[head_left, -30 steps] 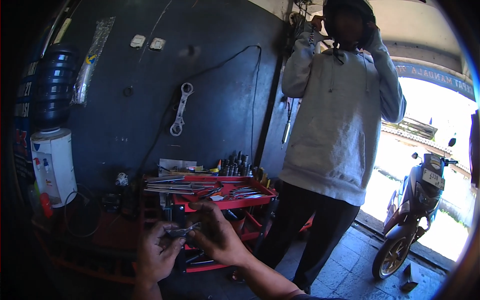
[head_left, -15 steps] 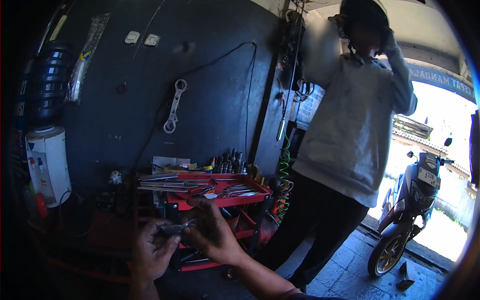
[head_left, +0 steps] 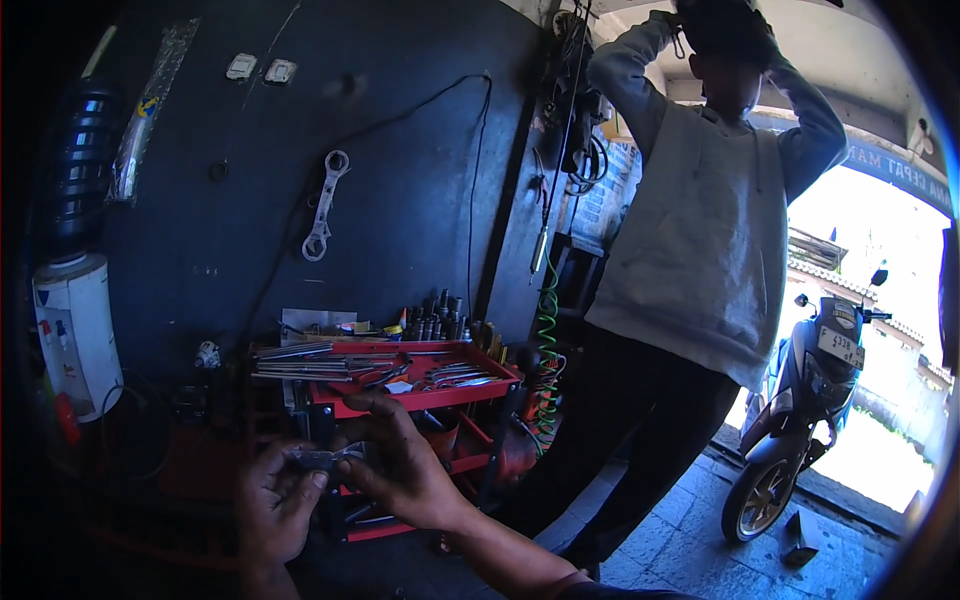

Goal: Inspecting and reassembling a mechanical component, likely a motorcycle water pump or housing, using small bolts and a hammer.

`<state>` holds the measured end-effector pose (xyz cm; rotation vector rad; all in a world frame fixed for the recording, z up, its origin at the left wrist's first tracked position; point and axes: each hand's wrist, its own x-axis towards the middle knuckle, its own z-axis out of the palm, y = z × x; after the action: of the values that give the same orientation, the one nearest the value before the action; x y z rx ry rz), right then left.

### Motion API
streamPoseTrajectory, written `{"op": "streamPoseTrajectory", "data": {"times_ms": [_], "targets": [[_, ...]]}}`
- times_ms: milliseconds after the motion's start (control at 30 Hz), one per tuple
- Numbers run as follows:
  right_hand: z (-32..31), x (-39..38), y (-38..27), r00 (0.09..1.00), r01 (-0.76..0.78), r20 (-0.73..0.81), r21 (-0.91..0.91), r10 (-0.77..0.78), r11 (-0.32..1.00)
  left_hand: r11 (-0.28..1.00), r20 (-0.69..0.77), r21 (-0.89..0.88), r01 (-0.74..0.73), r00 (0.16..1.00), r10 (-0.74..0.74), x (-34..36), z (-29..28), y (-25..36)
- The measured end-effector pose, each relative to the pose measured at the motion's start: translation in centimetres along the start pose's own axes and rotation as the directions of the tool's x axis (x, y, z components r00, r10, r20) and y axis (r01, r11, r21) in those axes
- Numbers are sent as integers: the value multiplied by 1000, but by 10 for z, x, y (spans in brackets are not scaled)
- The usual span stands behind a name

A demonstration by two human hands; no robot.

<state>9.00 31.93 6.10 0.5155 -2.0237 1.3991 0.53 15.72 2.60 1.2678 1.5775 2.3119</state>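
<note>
Between my hands is a small, flat, grey piece (head_left: 316, 460) with a shiny, pale end; its exact kind is too small to make out. My left hand (head_left: 275, 505) pinches one end with thumb and fingers. On the other end, my right hand (head_left: 405, 470) closes its thumb against its fingers, the index finger arched above. Dark smudges cover the fingers of both hands. Behind them stands a red tool cart (head_left: 440, 394), its top tray loaded with wrenches and other hand tools (head_left: 460, 374).
A person in a grey hoodie (head_left: 690, 240) stands right of the cart, both hands at a dark helmet (head_left: 722, 28). Beyond is a parked scooter (head_left: 800, 400). A green coiled hose (head_left: 547, 370) hangs beside the cart. At far left stands a water dispenser (head_left: 80, 330).
The person in the hoodie has raised the helmet higher on the head. My view has turned slightly right, so the scene sits further left. My hands keep their hold on the flat piece.
</note>
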Motion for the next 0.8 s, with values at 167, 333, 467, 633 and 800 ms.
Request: {"op": "streamPoseTrajectory", "data": {"times_ms": [167,333,467,633,800], "targets": [[0,-3,-2,1000,-6,-18,-56,4,998,998,-10,32,-62,998,63,2,6,-5],[-4,-2,2,1000,1,22,-79,0,997,993,-102,90,-81,991,91,3,12,-13],[-8,-3,-1,997,-65,47,-69,68,995,998,-80,60,-29,996,34,5,10,-16],[1,-11,3,976,84,204,-35,-75,996,899,-175,329,-289,917,358,26,9,-39],[44,-23,-8,895,298,392,-167,-214,940,995,-530,-4,-104,844,86,45,-37,-33]]}}
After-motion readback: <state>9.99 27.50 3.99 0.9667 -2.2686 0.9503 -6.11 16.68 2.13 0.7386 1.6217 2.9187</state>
